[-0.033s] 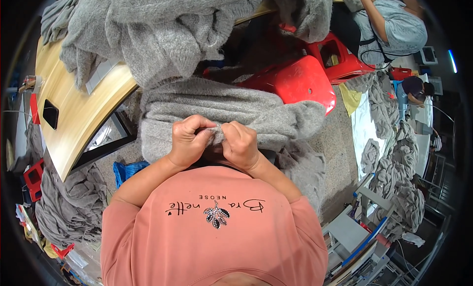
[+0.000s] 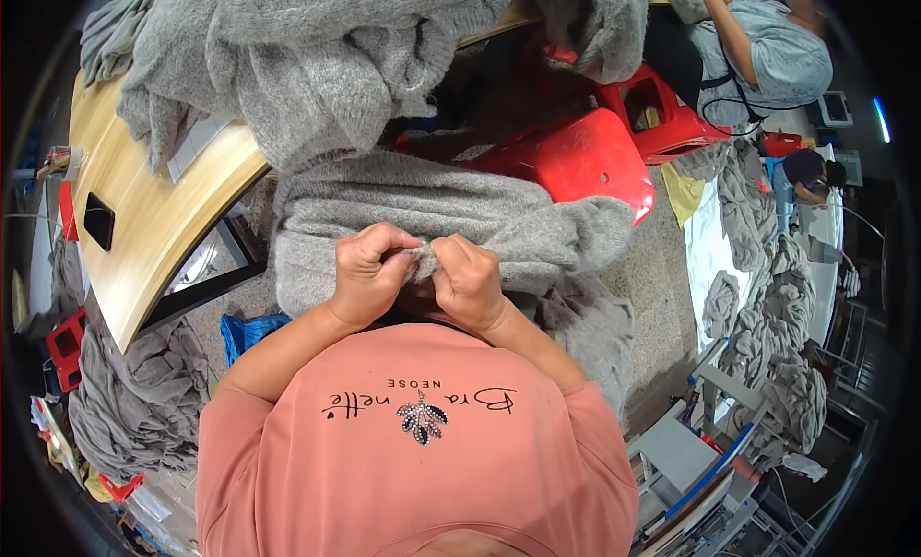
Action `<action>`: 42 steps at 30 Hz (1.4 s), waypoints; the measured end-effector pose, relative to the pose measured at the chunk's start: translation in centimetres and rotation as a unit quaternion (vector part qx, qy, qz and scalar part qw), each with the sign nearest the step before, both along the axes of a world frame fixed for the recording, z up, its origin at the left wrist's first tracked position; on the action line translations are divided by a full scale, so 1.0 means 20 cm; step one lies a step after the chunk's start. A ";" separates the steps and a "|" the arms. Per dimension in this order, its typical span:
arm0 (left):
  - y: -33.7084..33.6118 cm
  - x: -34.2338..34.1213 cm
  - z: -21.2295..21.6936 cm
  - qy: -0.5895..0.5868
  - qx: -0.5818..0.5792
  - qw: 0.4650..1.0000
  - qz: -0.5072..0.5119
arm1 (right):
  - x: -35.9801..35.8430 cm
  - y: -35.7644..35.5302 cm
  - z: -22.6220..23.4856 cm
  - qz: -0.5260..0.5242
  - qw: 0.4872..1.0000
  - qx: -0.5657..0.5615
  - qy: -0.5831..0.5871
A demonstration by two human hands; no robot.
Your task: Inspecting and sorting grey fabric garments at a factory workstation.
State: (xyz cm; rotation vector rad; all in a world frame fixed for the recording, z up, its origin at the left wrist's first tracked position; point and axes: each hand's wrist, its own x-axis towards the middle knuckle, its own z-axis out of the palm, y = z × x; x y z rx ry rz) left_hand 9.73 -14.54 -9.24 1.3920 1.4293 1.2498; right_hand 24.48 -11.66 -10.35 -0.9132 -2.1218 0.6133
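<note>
Currently doing close two-handed work: left hand [image 2: 368, 272] and right hand [image 2: 468, 281] are pinching grey knit [image 2: 413, 202] between them, nearly touching; it's lying just beyond the pink shirt [image 2: 413, 490]. Next move is probably calling for fine fingertip control there.

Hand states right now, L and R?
Left hand: closed, fingers pinching the grey knit fabric.
Right hand: closed, pinching the same fabric beside it.
</note>
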 end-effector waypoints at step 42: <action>0.00 -0.08 0.01 0.029 -0.137 0.988 -0.065 | -0.03 0.09 -0.03 0.136 0.970 -0.182 0.082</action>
